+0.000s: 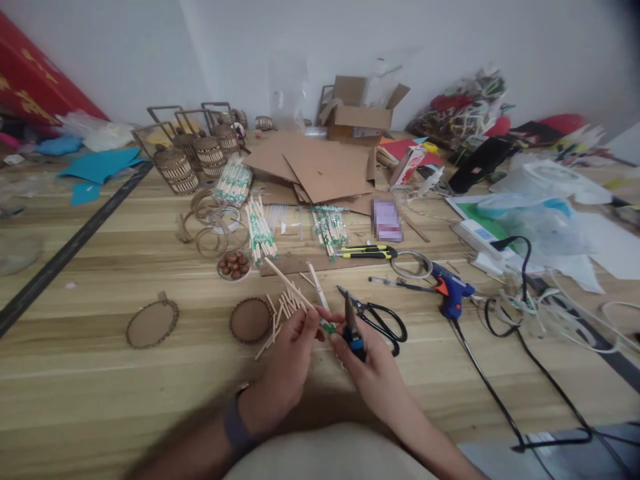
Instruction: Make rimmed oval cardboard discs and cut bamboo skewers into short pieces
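My left hand [293, 350] is closed in a pinch on a wooden chopstick [287, 280], which points up and to the left. In my right hand [373, 367] is a dark-jawed pair of pliers [354, 330] with blue on its handle, its jaws pointing upward. Between the two hands shows a white and green paper chopstick wrapper [319, 290]; which fingers grip it I cannot tell. Short cut stick pieces [285, 310] lie in a loose heap just beyond my left hand. Black-handled scissors [383, 323] rest beside my right hand.
Round cardboard discs with beaded rims [251, 320] lie at the left. Beyond are a bowl of brown beads [234, 265], wrapped chopsticks [261, 230], a yellow-black utility knife [367, 251] and cardboard sheets [325, 167]. A blue glue gun [454, 293] with its black cable lies right.
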Motion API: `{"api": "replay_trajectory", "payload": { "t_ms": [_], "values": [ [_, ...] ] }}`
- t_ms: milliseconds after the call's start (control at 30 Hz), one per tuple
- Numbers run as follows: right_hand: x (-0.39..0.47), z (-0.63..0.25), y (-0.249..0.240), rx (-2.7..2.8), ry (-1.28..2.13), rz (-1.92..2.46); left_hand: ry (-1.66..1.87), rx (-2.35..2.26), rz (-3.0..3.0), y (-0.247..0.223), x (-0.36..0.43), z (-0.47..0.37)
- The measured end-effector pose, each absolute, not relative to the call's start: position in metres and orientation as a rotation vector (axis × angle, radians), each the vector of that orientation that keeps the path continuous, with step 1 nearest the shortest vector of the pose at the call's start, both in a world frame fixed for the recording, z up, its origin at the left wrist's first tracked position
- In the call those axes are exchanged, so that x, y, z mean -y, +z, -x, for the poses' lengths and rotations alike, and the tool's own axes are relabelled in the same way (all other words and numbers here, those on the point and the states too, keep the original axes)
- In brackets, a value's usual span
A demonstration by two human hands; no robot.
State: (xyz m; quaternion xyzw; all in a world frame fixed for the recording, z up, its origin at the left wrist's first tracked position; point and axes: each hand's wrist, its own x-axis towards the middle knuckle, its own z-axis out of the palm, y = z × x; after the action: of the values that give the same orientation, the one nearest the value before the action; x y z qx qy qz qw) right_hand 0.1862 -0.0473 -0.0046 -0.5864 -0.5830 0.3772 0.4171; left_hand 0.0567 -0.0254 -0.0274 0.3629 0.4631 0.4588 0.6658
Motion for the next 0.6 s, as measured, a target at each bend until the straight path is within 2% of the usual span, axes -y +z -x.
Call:
{"api": "replay_trajectory", "payload": {
  "t_ms": [100,233,400,600],
  "values": [
    [0.045,-0.190,-0.004,1.492,0.982,1.518,1.033,-1.071,-0.776,-0.019,0.017,-0.042],
    [0.048,-0.198,-0.003,1.549,1.115,1.593,1.352,-1.120,-0.471,-0.006,-0.003,-0.019],
    [0.056,-0.202,0.000,1.572,1.237,1.563,1.463,-1.148,-0.354,0.014,-0.018,-0.004],
    [0.066,-0.251,0.007,1.403,1.033,1.699,1.677,-1.302,-0.187,0.045,-0.027,0.045]
  ]
}}
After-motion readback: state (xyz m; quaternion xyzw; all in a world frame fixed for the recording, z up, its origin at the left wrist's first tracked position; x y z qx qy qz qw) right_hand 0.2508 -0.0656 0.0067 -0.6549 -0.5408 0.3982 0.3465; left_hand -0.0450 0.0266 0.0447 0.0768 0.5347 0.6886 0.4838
